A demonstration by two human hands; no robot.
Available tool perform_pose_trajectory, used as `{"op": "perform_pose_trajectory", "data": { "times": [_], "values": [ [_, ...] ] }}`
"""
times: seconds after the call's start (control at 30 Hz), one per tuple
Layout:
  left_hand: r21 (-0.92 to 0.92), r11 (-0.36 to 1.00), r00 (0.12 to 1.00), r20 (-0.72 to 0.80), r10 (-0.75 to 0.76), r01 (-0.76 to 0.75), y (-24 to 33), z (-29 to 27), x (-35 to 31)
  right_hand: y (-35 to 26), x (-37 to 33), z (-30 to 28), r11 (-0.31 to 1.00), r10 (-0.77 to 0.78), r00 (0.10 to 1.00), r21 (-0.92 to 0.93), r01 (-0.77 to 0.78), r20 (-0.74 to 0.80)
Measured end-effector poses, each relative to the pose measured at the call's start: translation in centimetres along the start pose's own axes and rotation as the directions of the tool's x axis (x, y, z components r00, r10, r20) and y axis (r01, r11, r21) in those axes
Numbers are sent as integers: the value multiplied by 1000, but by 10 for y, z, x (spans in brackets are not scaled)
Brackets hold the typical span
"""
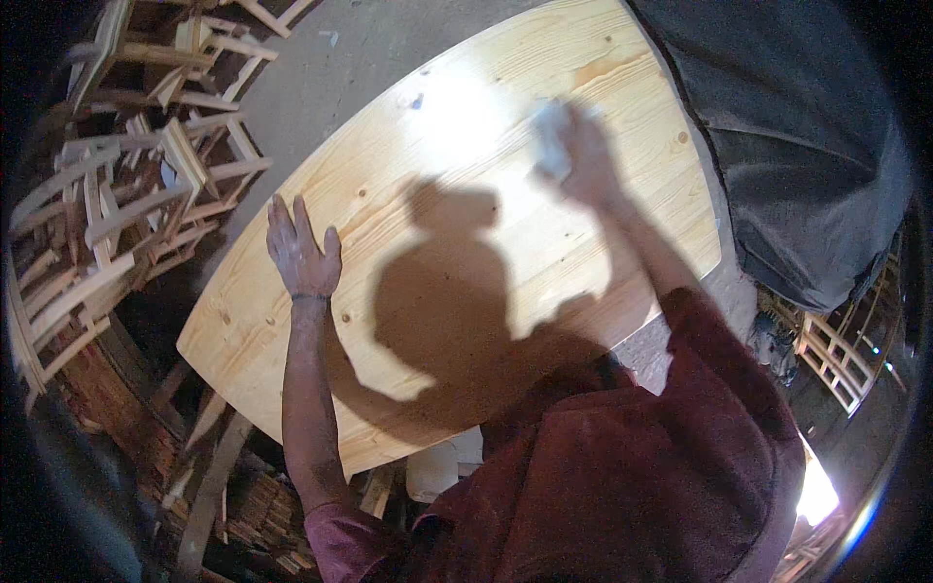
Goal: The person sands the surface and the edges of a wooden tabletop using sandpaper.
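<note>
Left hand (303, 255): palm down on the board (544, 253), near its left-hand curved edge; forearm runs almost straight up from the lower part of the view, a dark band (310, 296) around the wrist. Fingers extended, slightly spread, thumb held out to the side; nothing in the grasp. Right hand (589, 160): forearm slants up and leftward from a maroon sleeve (724, 345), hand over the upper right part of the board, well apart from the left. Hand motion-blurred; fingers appear closed about a pale bluish-white pad (551, 141), which projects on the hand's left side. Exact finger bend cannot be read, nor whether the pad lies flat on the wood. Board lies below both hands, spanning the middle of the view obliquely; pale yellow wood, long edges bowed, grain running lengthwise, scattered brown knots, a browner streak toward the upper end. Strong glare whitens the surface between the hands, higher up; a small dark bluish mark sits just left of it. The person's shadow (442, 301) covers much of the nearer middle. Dark sheet (807, 136) just beyond the right end; wooden frames (165, 185) heaped at left.
</note>
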State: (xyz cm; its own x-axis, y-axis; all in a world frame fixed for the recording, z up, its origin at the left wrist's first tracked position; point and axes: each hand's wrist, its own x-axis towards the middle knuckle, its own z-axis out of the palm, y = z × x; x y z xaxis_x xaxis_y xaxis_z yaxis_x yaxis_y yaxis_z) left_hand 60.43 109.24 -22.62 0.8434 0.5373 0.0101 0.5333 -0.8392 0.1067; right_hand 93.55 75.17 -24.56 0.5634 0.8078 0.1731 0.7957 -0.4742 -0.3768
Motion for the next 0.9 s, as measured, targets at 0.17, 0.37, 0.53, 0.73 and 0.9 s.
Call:
{"op": "perform_pose_trajectory", "data": {
  "times": [0.17,0.37,0.53,0.73,0.9],
  "values": [
    [-16,1000,1000,-28,9,-9,7,5,11,157,81,0,672,160,920,-643,-367,-358],
    [19,1000,999,-42,10,-9,-8,6,9,-215,-10,114,966,-181,974,-164,202,132],
    [-2,1000,999,-54,8,-8,-9,2,3,-94,-10,36,939,-301,952,-157,307,63],
    [32,999,999,-46,-17,19,8,6,10,69,43,7,746,449,877,-469,-474,-172],
    [149,974,985,3,-175,172,13,17,18,-184,-49,84,957,-288,957,57,286,39]
  ]
}}
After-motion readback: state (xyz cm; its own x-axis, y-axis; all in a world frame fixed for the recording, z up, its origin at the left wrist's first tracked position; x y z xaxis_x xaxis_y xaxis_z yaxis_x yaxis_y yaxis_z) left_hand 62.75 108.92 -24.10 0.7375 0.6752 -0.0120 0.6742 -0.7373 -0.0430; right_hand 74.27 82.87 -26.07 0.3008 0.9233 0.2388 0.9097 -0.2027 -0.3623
